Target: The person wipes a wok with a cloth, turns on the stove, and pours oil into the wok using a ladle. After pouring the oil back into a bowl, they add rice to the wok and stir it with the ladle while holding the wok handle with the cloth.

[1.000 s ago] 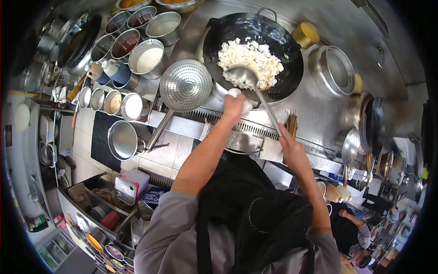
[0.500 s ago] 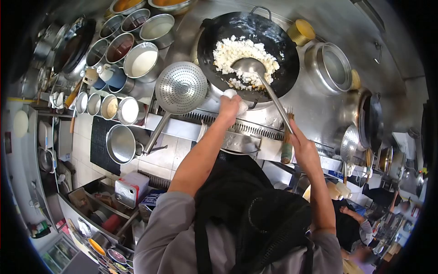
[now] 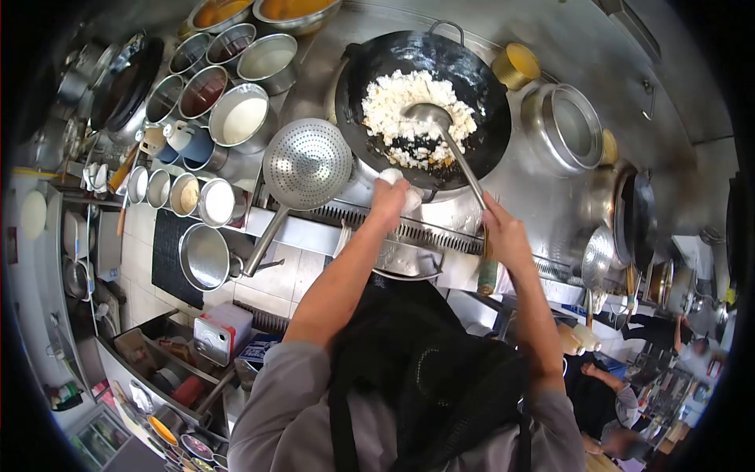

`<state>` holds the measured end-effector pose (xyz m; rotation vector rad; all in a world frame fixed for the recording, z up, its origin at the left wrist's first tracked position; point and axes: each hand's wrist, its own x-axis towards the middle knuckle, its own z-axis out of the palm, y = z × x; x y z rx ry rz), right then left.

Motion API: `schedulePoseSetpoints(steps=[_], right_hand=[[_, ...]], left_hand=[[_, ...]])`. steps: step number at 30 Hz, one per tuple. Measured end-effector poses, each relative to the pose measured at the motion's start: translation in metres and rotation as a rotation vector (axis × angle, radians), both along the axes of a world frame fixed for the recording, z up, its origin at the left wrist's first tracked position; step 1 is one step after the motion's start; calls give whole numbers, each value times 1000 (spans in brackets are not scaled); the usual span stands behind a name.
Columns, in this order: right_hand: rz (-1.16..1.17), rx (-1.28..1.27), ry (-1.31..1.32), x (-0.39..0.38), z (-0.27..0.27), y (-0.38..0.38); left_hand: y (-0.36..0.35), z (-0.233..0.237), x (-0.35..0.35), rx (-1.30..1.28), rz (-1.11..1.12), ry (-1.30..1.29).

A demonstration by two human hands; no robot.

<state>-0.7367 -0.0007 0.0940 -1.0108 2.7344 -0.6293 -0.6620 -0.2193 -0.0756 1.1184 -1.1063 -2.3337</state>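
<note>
A large black wok [image 3: 486,149] sits on the steel stove, with a mass of white rice [image 3: 393,98] spread in it. At the wok's near rim, my left hand [image 3: 388,203] is closed on a white cloth [image 3: 410,198] beside a small handle. My right hand [image 3: 506,234] grips the long handle of a metal ladle [image 3: 464,163], whose bowl rests among the rice near the wok's middle. The cloth partly hides the wok's near edge.
Left of the wok lies a perforated strainer [image 3: 307,164]. Farther left stand metal containers of sauces and white powder [image 3: 217,201]. Steel pots [image 3: 576,126] and a yellow tin [image 3: 516,66] are at the right. Another person [image 3: 605,385] is at the lower right.
My right hand has moved up and slightly left with the ladle, and its bowl sits differently in the rice. The wok and surroundings appear shifted slightly left and down.
</note>
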Motion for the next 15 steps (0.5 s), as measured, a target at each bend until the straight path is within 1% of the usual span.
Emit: schedulePoseSetpoints(steps=[1,2,3,5,6,8,9,11,12,14,15], right_hand=[[119,-251,38,-2,5,-1],[-28,-182,-84,2,11,0],[-27,-180,-84,6,10,-12],[-263,242,-132,8,8,-28],[-259,237,-128,6,4,-26],[-128,122,-151,-2,-9,-17],[-121,121,-150,-6,-8,-16],[68,-286,14,-5,-6,-10],[70,-286,18,-3,-8,-14],[-155,57,16,8,-20,-21],[-154,57,16,7,-26,-19]], left_hand=[[0,-2,1,-1,-1,-4],[2,-4,3,-5,0,1],[2,0,3,-9,6,14],[4,13,7,-36,-5,-12],[3,30,9,2,1,-17],[-1,40,6,34,9,-14],[-1,34,5,0,7,-11],[1,20,9,-30,-4,-16],[-1,13,7,-2,-24,14],[0,0,5,28,-43,41],[-1,-4,4,19,-41,32]])
